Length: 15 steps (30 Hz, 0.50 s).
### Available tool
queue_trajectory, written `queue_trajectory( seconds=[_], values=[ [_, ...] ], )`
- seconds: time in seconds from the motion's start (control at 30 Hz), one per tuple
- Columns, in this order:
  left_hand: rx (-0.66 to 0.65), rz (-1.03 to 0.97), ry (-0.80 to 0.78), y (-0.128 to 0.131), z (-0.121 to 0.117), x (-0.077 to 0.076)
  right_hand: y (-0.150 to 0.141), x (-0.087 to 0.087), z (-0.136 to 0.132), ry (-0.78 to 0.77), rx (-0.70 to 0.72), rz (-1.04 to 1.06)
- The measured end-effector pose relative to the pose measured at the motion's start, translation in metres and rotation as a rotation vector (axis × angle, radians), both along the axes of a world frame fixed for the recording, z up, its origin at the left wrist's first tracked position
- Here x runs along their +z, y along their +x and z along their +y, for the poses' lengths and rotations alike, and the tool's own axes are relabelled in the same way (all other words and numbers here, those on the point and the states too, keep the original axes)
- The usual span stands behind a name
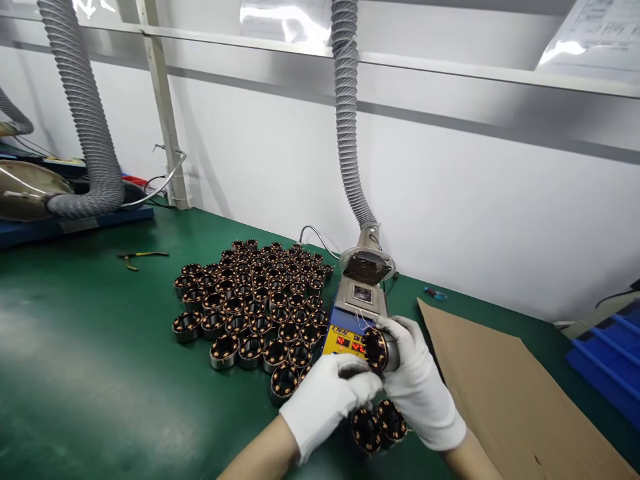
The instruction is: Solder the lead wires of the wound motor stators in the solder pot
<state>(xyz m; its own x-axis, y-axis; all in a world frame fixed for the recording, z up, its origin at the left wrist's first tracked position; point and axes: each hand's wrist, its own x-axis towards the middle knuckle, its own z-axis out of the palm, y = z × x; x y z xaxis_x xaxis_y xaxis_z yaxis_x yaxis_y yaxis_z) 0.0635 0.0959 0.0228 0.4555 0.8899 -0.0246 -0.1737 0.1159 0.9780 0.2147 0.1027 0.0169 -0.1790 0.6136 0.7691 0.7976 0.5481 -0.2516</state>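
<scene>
My right hand (417, 383), in a white glove, grips a motor stator (376, 350) by its metal outer ring. The stator is tilted, with its dark inner side and copper windings facing left. Thin pale wire leads (361, 320) rise from its upper edge. My left hand (333, 400), also gloved, is closed at the stator's lower left edge; what its curled fingers pinch is hidden. Directly behind the held stator is a blue and yellow solder pot (345, 321) with red digits, partly covered. Two more stators (365, 430) stand below my hands.
Many stators (260, 293) stand grouped left of the solder pot. A fume hose (349, 127) hangs to a round hood (367, 265) over the pot. Cutters (143, 255) lie on the green table (100, 373). Cardboard (510, 387) and a blue crate (607, 360) are at right.
</scene>
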Motion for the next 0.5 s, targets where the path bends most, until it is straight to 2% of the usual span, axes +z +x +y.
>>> queue_trajectory(
  seconds=[0.03, 0.1, 0.2, 0.27, 0.37, 0.43, 0.5],
  values=[
    [0.030, 0.006, -0.019, 0.001, 0.002, -0.002, 0.001, 0.001, -0.001, -0.073, 0.026, 0.047],
    [0.082, -0.007, -0.060, 0.004, 0.005, -0.006, 0.003, 0.003, -0.003, -0.321, 0.122, 0.180],
    [0.094, -0.035, -0.057, 0.006, 0.010, -0.010, 0.006, 0.010, -0.002, -0.736, 0.312, 0.507],
    [0.095, -0.054, -0.051, 0.005, 0.012, -0.009, 0.009, 0.014, 0.003, -0.910, 0.387, 0.682],
    [0.125, -0.023, -0.022, -0.010, 0.005, -0.014, 0.015, 0.019, 0.019, -0.992, 0.397, 0.733],
    [0.172, 0.096, -0.002, -0.030, -0.009, -0.026, 0.023, 0.021, 0.036, -0.945, 0.300, 0.804],
    [0.227, 0.285, -0.065, -0.054, -0.029, -0.042, 0.032, 0.020, 0.058, -0.853, 0.151, 0.900]
  ],
)
